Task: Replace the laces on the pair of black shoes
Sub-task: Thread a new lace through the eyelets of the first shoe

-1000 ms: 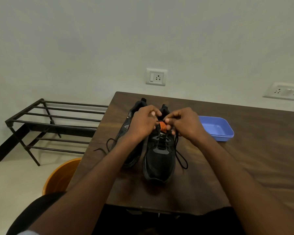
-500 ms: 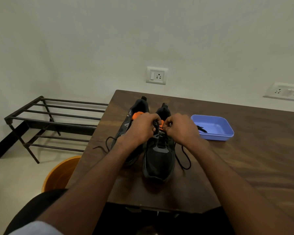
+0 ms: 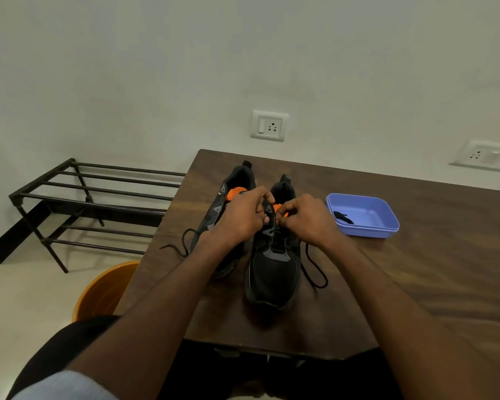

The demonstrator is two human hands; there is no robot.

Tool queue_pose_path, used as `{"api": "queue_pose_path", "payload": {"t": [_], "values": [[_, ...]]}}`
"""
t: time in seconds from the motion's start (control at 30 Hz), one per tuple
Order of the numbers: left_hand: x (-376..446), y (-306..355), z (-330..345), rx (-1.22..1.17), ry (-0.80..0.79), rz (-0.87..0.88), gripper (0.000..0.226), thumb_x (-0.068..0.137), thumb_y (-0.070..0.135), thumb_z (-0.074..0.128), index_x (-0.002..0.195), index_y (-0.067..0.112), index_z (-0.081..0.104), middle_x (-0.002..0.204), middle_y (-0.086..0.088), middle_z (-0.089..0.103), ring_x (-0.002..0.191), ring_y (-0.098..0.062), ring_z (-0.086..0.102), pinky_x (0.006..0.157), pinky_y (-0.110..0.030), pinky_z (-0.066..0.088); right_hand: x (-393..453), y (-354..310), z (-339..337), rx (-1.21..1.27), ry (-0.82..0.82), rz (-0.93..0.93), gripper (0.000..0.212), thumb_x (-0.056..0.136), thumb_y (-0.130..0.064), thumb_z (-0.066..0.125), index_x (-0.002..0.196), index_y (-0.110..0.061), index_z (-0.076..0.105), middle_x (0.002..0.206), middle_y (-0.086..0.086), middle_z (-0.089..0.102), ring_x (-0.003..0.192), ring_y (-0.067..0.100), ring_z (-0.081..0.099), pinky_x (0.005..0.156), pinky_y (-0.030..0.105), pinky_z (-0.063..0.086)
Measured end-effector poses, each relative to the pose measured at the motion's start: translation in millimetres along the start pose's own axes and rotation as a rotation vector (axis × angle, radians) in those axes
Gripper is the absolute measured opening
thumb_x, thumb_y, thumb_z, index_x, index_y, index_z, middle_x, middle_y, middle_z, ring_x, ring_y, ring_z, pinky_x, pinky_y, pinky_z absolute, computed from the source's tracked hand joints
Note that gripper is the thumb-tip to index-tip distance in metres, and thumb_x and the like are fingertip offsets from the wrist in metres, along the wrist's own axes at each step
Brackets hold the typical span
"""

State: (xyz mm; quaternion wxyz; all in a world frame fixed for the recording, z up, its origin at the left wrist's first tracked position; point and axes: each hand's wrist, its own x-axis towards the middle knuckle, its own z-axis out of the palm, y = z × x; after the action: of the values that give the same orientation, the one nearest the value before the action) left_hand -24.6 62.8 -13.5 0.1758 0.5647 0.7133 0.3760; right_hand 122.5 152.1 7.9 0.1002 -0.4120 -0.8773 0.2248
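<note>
Two black shoes with orange insides stand side by side on the brown table [image 3: 416, 269], toes toward me. The right shoe [image 3: 273, 272] carries a black lace [image 3: 315, 269] that loops down onto the table beside it. Over its upper eyelets my left hand [image 3: 243, 220] and my right hand [image 3: 303, 220] meet, each pinching the lace with curled fingers. The left shoe [image 3: 231, 183] is partly hidden behind my left hand; its lace [image 3: 182, 243] trails off the table's left edge.
A blue plastic tray [image 3: 367, 229] holding a black lace piece [image 3: 342, 217] sits right of the shoes. A dark metal rack [image 3: 98, 197] stands on the floor at left. An orange bucket [image 3: 98, 293] is below the table's left corner.
Both hands shifted slightly toward me along the right shoe's tongue and keep pinching the lace. The view drifted a little; the shoes and tray stayed put.
</note>
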Motion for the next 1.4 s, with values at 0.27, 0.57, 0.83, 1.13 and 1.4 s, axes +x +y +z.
{"api": "queue_pose_path", "payload": {"t": [0.27, 0.57, 0.83, 1.13, 1.4], "values": [[-6, 2, 0, 0.01, 0.027, -0.056, 0.013, 0.093, 0.002, 0.07, 0.094, 0.015, 0.067, 0.085, 0.004, 0.068, 0.079, -0.004, 0.066, 0.071, -0.017, 0.055, 0, -5, 12, -0.052, 0.085, 0.047, 0.022, 0.09, -0.015, 0.065, 0.08, -0.032, 0.072, 0.09, -0.005, 0.074, 0.076, 0.018, 0.069, 0.071, 0.042, 0.063], [-9, 10, -6, -0.046, 0.094, -0.002, 0.004, 0.098, 0.012, 0.061, 0.096, 0.013, 0.065, 0.092, 0.0, 0.069, 0.083, -0.009, 0.067, 0.073, -0.022, 0.055, 4, -5, 3, -0.078, -0.054, 0.018, 0.03, 0.089, -0.018, 0.071, 0.116, -0.029, 0.066, 0.108, 0.001, 0.07, 0.089, 0.02, 0.067, 0.081, 0.042, 0.061], [3, 20, -26, -0.195, 0.233, -0.107, 0.005, 0.103, 0.024, 0.06, 0.108, 0.022, 0.061, 0.093, 0.005, 0.063, 0.082, -0.007, 0.062, 0.075, -0.025, 0.054, 1, 5, -14, 0.063, -0.14, 0.037, 0.039, 0.087, -0.032, 0.081, 0.122, -0.023, 0.067, 0.111, 0.0, 0.068, 0.099, 0.017, 0.065, 0.089, 0.035, 0.057], [-4, 16, -12, -0.173, 0.127, -0.172, 0.009, 0.101, 0.019, 0.063, 0.095, 0.016, 0.069, 0.093, 0.002, 0.072, 0.084, -0.008, 0.068, 0.068, -0.019, 0.048, 1, 8, -16, 0.152, -0.244, 0.07, 0.064, 0.081, -0.028, 0.087, 0.135, -0.02, 0.056, 0.122, 0.003, 0.065, 0.105, 0.018, 0.064, 0.09, 0.035, 0.055], [1, 19, -27, -0.142, 0.141, -0.179, 0.025, 0.097, 0.038, 0.068, 0.11, 0.017, 0.064, 0.092, 0.005, 0.065, 0.08, -0.008, 0.062, 0.067, -0.022, 0.047, 3, 9, -14, 0.067, -0.226, 0.061, 0.073, 0.079, -0.03, 0.089, 0.142, -0.021, 0.053, 0.128, 0.004, 0.064, 0.107, 0.019, 0.061, 0.086, 0.031, 0.05]]}}
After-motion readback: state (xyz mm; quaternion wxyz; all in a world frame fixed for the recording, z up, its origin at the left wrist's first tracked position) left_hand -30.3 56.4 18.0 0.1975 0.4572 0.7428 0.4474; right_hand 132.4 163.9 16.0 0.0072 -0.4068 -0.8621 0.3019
